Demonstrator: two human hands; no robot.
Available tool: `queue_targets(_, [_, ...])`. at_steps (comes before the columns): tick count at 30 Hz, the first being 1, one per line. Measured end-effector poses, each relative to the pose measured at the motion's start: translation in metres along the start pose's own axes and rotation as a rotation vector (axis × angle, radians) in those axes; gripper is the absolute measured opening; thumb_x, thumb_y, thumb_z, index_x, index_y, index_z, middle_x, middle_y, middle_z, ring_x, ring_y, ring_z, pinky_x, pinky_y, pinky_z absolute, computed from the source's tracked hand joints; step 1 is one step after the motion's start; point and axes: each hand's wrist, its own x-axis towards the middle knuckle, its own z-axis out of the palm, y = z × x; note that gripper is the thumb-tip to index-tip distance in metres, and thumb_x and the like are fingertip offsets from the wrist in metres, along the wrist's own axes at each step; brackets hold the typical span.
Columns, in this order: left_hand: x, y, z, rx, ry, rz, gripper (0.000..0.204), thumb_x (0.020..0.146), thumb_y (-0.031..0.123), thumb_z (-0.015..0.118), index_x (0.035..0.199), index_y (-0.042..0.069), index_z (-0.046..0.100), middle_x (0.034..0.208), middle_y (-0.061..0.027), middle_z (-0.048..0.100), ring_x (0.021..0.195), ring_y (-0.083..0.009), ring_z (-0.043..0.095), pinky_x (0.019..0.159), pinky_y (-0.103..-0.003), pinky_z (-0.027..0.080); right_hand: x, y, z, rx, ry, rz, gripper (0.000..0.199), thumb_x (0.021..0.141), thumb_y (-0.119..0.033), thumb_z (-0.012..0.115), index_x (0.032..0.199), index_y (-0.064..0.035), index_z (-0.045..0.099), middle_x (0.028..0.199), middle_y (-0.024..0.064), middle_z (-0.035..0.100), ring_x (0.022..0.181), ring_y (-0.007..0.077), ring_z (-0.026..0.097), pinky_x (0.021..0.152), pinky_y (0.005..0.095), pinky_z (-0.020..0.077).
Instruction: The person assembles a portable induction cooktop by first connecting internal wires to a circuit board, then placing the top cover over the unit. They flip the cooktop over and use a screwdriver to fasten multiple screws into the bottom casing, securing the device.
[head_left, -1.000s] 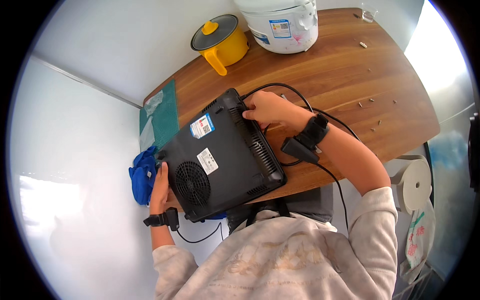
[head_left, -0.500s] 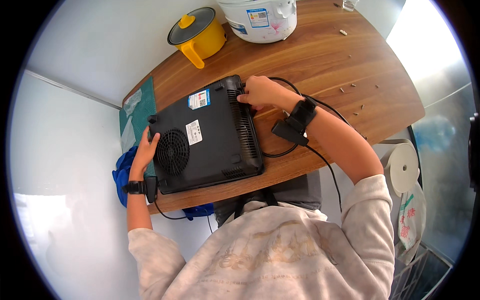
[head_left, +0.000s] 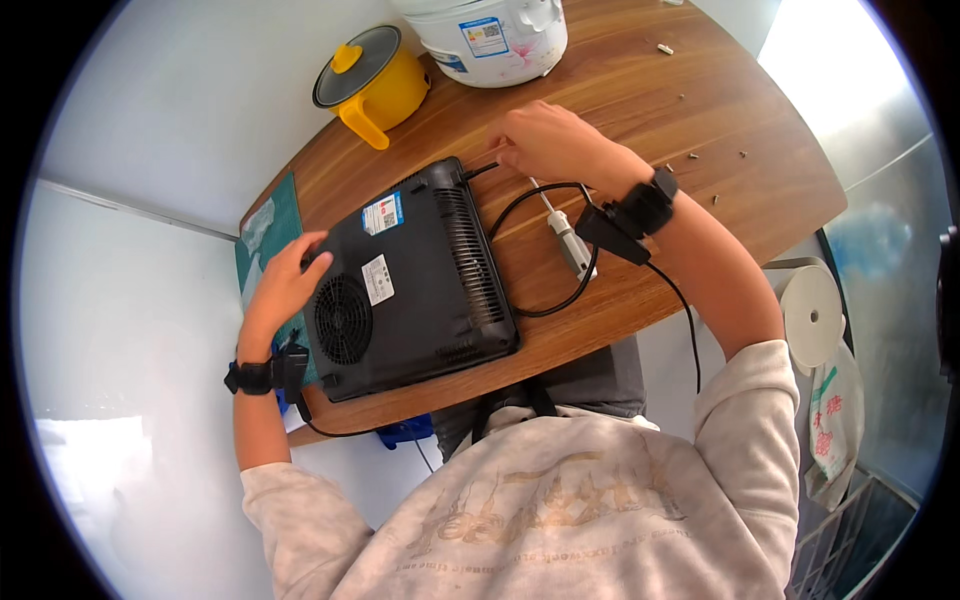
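A black induction cooker [head_left: 420,290] lies upside down on the table, its round fan grille, long vent and two labels facing up. My left hand [head_left: 287,283] is at its left edge, fingers apart, thumb and fingertips over the rim near the grille. Beyond the cooker's far right corner, my right hand [head_left: 560,148] is closed, its curled fingers on the black power cord [head_left: 483,171] that comes out of that corner. Part of the cord is hidden by the hand. Just below it, a screwdriver [head_left: 568,243] with a grey-white handle lies inside the cord's loop.
Toward the back stand a yellow pot [head_left: 385,95] with a lid and a white rice cooker [head_left: 490,45]. Several small screws [head_left: 693,156] are scattered on the right of the table [head_left: 620,110]. A green mat [head_left: 285,210] lies at the left; a paper roll [head_left: 812,317] is off the right edge.
My right hand has moved from the cooker's vented edge out over the table, uncovering the screwdriver. My left hand's fingers have shifted further over the rim. The view has shifted slightly.
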Motion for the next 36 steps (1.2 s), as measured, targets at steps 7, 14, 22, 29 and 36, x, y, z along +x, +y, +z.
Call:
queue_targets(7, [0.082,0.101,0.027,0.168,0.087,0.275,0.056,0.097,0.037,0.07,0.143,0.009,0.055,0.131,-0.0161,0.066,0.125,-0.0305,0.062,0.104,-0.039,0.048,0.033,0.033,0.016,0.122,-0.247,-0.156,0.031,0.088,-0.015,0.07,0.118,-0.0068,0.075,0.095,0.0158,0.077,0.085,0.0335,0.072,0.077,0.0429,0.0559])
queue_targets(14, [0.133,0.133,0.044,0.1,-0.267,0.152,0.071,0.085,0.046,0.079,0.143,0.01,0.056,0.132,-0.0178,0.066,0.123,-0.0335,0.062,0.104,-0.041,0.049,0.062,0.04,0.041,0.181,-0.348,-0.246,0.024,0.084,-0.014,0.073,0.106,-0.0062,0.079,0.083,0.0178,0.075,0.076,0.0335,0.072,0.072,0.0423,0.0557])
queue_targets(22, [0.14,0.133,0.05,-0.009,-0.252,0.077,0.065,0.087,0.033,0.079,0.144,0.01,0.056,0.125,-0.017,0.07,0.115,-0.0298,0.066,0.1,-0.039,0.049,0.077,0.038,0.028,0.128,-0.494,-0.228,0.013,0.078,-0.008,0.067,0.081,0.0009,0.077,0.067,0.0173,0.07,0.06,0.0303,0.068,0.054,0.0414,0.0522])
queue_targets(29, [0.147,0.127,0.06,-0.028,-0.274,0.126,0.055,0.095,0.03,0.072,0.141,0.009,0.051,0.121,-0.0149,0.067,0.112,-0.0266,0.064,0.098,-0.036,0.048,0.077,0.03,0.021,0.137,-0.605,-0.055,0.012,0.073,-0.007,0.066,0.074,0.0011,0.075,0.073,0.0172,0.073,0.062,0.0294,0.071,0.051,0.0414,0.0534])
queue_targets(36, [0.161,0.102,0.076,-0.047,-0.211,0.289,0.043,0.098,0.031,0.068,0.135,0.013,0.055,0.126,-0.0147,0.06,0.118,-0.0313,0.059,0.101,-0.039,0.046,0.059,0.022,0.016,0.211,-0.628,0.043,0.019,0.085,-0.001,0.055,0.077,0.0054,0.071,0.07,0.0156,0.073,0.057,0.0261,0.07,0.051,0.0385,0.054])
